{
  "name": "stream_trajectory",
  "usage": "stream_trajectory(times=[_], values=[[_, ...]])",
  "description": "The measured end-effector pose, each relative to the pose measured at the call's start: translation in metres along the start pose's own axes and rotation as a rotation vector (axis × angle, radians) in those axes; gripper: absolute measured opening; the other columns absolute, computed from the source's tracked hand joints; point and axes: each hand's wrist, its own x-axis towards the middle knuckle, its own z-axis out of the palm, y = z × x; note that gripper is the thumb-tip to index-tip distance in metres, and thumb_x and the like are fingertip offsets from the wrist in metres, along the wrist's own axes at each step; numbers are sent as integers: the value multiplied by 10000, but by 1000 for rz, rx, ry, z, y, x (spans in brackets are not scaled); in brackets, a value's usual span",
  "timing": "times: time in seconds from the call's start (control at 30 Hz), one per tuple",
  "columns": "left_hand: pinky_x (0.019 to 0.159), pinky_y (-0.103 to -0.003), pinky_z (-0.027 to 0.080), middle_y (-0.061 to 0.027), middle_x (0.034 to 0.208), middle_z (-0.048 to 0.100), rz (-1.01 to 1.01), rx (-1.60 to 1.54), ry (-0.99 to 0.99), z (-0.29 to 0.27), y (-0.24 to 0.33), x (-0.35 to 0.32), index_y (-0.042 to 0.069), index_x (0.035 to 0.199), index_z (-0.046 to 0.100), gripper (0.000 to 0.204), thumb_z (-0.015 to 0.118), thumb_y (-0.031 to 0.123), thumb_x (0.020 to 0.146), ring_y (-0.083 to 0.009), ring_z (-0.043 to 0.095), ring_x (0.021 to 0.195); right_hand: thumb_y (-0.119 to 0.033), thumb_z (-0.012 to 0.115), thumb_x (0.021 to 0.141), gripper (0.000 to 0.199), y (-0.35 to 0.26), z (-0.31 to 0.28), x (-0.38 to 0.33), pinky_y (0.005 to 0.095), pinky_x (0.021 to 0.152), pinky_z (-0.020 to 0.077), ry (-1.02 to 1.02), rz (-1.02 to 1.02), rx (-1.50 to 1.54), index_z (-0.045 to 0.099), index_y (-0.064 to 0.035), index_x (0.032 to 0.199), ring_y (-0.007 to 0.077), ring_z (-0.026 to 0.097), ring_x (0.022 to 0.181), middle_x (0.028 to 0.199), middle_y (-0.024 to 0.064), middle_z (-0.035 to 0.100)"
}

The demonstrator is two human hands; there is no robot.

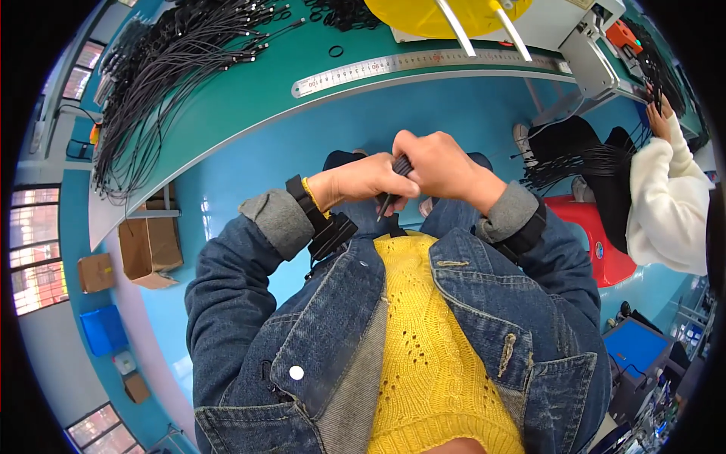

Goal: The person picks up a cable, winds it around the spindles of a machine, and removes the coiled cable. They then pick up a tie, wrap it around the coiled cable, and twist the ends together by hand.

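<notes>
Hands meet in front of the person's chest, below the edge of the green desk (249,98). Left hand (370,181) is curled closed around a small bundle of black cables (395,185), with the thumb side pressed against the right hand. Right hand (439,165) is also closed, gripping the upper end of the same bundle from above; the two hands touch. Only short lengths of the bundle show: a ribbed dark section between the knuckles and a thin end hanging down from the left hand towards the lap. The bundle is held in the air, clear of the desk.

Both wrists carry black straps over rolled denim cuffs; a yellow band shows at the left wrist. The person wears a denim jacket over a yellow knitted top.

On the desk, a large heap of black cables (174,68) lies at the far left, well apart from the hands. A metal ruler (408,66) lies along the desk's near edge. A single black ring (336,51) rests just beyond the ruler. A yellow disc (423,15) sits at the far edge.

To the right, a co-worker in a white sleeve (665,204) handles other black cables beside a red stool (597,234). Cardboard boxes (147,246) stand on the blue floor under the desk.
</notes>
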Motion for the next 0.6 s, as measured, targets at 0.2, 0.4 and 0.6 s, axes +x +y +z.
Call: stream_trajectory(times=[0.2, 0.4, 0.6], values=[[418, -226, 433, -46, 651, 575, 4, -359, 51, 6, 4, -8, -2, 846, 573, 335, 608, 331, 841, -106, 544, 507, -101, 616, 690, 171, 6, 27, -4, 357, 500, 476, 232, 392, 679, 520, -12, 801, 328, 614, 594, 678, 188, 611], [420, -224, 430, -43, 645, 579, -136, -325, -3, -4, 0, -9, -3, 833, 573, 347, 579, 342, 866, -101, 556, 523, -111, 643, 669, 220, 10, 27, -4, 364, 512, 478, 112, 199, 183, 525, -9, 824, 328, 617, 608, 678, 194, 609], [413, -218, 431, -54, 661, 582, 19, -187, -44, 0, -24, -4, -16, 889, 552, 330, 573, 312, 869, -97, 539, 499, -109, 632, 680, 198, 16, 34, -1, 342, 487, 478, 139, 72, 96, 559, 4, 825, 285, 621, 546, 634, 177, 612]])
